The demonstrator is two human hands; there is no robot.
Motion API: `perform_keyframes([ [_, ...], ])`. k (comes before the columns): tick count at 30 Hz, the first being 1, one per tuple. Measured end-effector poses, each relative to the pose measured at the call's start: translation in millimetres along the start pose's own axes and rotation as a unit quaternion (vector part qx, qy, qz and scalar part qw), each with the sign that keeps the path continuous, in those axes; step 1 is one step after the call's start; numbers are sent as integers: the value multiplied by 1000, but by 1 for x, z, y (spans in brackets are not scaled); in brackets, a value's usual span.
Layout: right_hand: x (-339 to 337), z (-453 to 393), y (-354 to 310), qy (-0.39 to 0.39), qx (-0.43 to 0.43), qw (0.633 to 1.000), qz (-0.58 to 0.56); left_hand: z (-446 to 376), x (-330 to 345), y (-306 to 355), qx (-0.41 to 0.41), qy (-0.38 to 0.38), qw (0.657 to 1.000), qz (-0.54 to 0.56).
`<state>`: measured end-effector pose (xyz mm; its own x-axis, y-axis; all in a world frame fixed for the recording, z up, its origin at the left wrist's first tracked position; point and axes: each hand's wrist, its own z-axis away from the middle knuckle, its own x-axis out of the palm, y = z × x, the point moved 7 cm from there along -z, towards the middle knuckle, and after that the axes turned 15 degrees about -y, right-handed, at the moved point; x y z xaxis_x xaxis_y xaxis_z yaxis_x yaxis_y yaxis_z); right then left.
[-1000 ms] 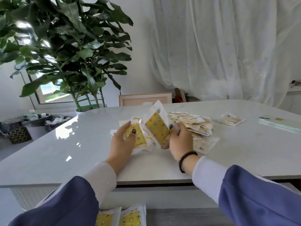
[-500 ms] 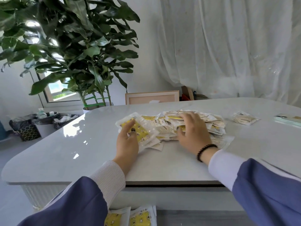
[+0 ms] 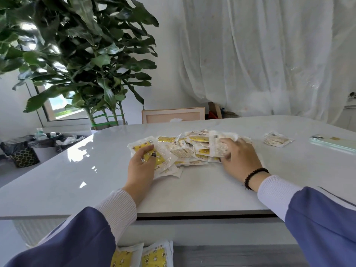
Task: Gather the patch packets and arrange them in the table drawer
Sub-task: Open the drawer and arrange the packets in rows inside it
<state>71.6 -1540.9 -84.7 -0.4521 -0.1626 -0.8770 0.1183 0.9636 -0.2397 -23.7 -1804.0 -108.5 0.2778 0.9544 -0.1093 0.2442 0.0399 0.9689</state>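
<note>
Head view — only one to go on. Loose heap of patch packets [image 3: 192,149] spread mid-table, yellow faces and white backs mixed. Left hand [image 3: 143,166] down on the near-left end of the heap, thumb and fingers curled over a yellow packet [image 3: 152,157], pinning it on a small stack. Right hand [image 3: 238,157] flat on the right end, fingers spread and straight, pressing rather than clasping — an open grip, holding nothing. One stray packet [image 3: 277,139] lying well apart to the right, near a phone [image 3: 333,144]. White table [image 3: 192,195] glossy, big potted plant [image 3: 77,60] behind its far-left corner. Down at the bottom edge, two yellow packets [image 3: 140,256] already lying side by side in the drawer [image 3: 231,256] below the table edge.

Step in hand, at a guess: raking the heap together into one bundle. Next move calls for squeezing both ends inward, squaring the slippery wrappers, lifting a manageable batch and lowering it beside those two. Stray packet not to be forgotten.
</note>
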Motion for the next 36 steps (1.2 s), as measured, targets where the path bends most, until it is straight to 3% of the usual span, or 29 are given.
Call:
perform_keyframes([
  [3,0,5,-9,11,-60,998,2,0,2,0,-5,-4,1000,-13],
  [6,16,2,0,-106,1,994,24,-1,2,0,-7,-5,1000,-17],
  [8,20,3,5,-140,39,989,28,-1,3,1,-2,-5,1000,-14],
  [11,9,3,5,-74,34,996,40,3,-6,4,25,41,998,35],
  [14,-3,4,5,-5,20,997,-74,7,-24,1,22,130,990,41],
  [16,-16,8,6,67,59,973,-211,8,-31,-3,8,160,986,37],
  [18,-21,8,3,116,98,926,-345,7,-32,-7,-4,165,986,38],
  [20,-21,4,-17,131,84,914,-374,5,-31,-9,-22,151,988,33],
  [23,-17,-5,-65,120,11,947,-296,5,-30,-11,-27,137,989,45],
  [26,-8,-17,-104,106,-84,990,-48,7,-31,-9,-26,137,988,63],
  [29,6,-27,-134,99,-126,967,197,9,-34,-7,-15,146,987,71],
  [33,59,-37,-135,-125,-24,975,181,7,-36,-11,-15,154,985,80],
  [36,70,-38,-134,-151,12,978,142,7,-37,-11,-16,148,985,82],
])
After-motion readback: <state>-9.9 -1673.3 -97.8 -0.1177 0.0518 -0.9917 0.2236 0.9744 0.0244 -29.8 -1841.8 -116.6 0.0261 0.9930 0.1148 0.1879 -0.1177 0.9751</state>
